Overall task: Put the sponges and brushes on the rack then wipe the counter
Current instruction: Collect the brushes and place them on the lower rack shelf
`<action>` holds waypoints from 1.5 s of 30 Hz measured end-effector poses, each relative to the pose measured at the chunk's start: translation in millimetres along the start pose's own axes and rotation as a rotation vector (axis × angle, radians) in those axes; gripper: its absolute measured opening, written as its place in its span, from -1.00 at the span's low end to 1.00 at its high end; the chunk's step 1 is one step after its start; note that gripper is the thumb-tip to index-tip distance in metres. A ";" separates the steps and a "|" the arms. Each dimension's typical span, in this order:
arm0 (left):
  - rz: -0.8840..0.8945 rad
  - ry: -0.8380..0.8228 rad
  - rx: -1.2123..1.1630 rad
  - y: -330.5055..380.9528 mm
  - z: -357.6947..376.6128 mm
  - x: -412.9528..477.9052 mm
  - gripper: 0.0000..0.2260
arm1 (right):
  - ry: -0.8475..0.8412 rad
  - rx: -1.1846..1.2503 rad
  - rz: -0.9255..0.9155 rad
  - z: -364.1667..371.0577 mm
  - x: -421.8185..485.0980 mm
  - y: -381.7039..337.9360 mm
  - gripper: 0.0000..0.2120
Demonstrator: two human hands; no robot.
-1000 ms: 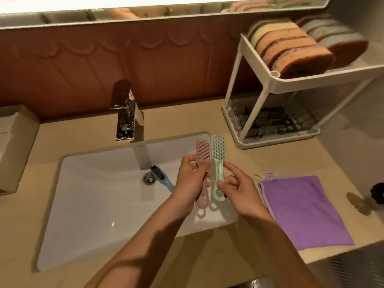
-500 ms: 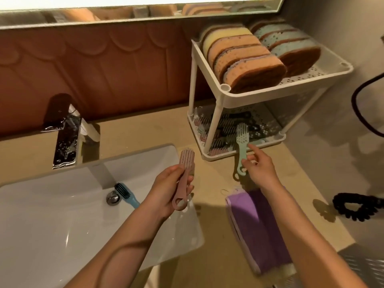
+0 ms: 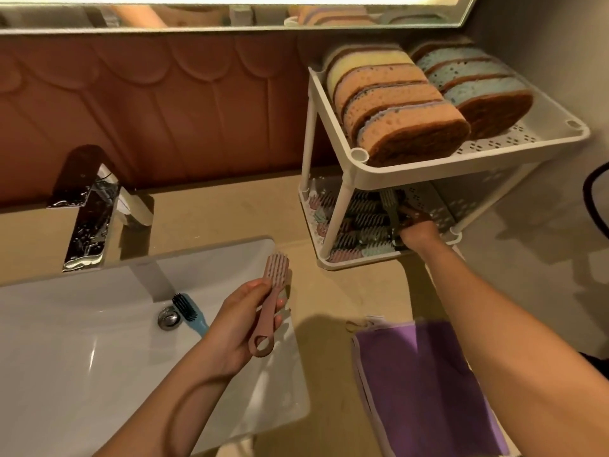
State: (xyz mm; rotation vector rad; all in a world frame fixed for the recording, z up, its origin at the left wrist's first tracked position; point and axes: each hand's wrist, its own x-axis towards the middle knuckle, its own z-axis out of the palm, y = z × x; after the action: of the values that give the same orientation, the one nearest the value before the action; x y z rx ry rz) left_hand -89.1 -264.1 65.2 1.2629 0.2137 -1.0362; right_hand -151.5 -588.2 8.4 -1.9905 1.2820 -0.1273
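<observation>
My left hand (image 3: 244, 321) grips a pink brush (image 3: 268, 305) by its handle, bristle head up, over the sink's right edge. Reaching into the lower shelf of the white two-tier rack (image 3: 389, 258), my right hand (image 3: 417, 230) holds a green brush (image 3: 390, 209) by the handle above several brushes lying there. On the rack's upper shelf stand several sponges (image 3: 395, 107), orange and blue ones on edge. A blue brush (image 3: 189, 310) lies in the white sink (image 3: 82, 357) beside the drain. A purple cloth (image 3: 425, 387) lies on the beige counter (image 3: 329, 291) at the front right.
A chrome faucet (image 3: 89, 209) stands behind the sink at the left. A black cable (image 3: 593, 199) curves at the right edge. A mirror (image 3: 230, 11) runs along the top above a brown wall panel.
My right hand has carried the green brush from in front of the rack into its lower shelf. My left hand keeps the pink brush by the sink. The view has shifted right.
</observation>
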 end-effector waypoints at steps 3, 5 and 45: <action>-0.011 0.032 -0.016 0.0 -4.5 2.1 -0.85 | 0.042 -0.142 -0.042 4.0 -0.6 2.5 -0.62; -0.016 0.040 -0.033 1.0 -5.2 2.9 -0.86 | 0.054 -0.235 -0.096 2.8 -3.7 5.1 -0.61; -0.041 0.045 -0.029 -5.5 3.0 3.0 -0.87 | -0.080 -0.338 -0.209 -5.6 -0.7 19.5 -0.60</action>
State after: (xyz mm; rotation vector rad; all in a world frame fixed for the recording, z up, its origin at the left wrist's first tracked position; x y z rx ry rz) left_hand -92.7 -267.8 60.6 1.2609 0.2892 -1.0374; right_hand -168.9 -594.8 0.3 -2.3908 1.0970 0.0740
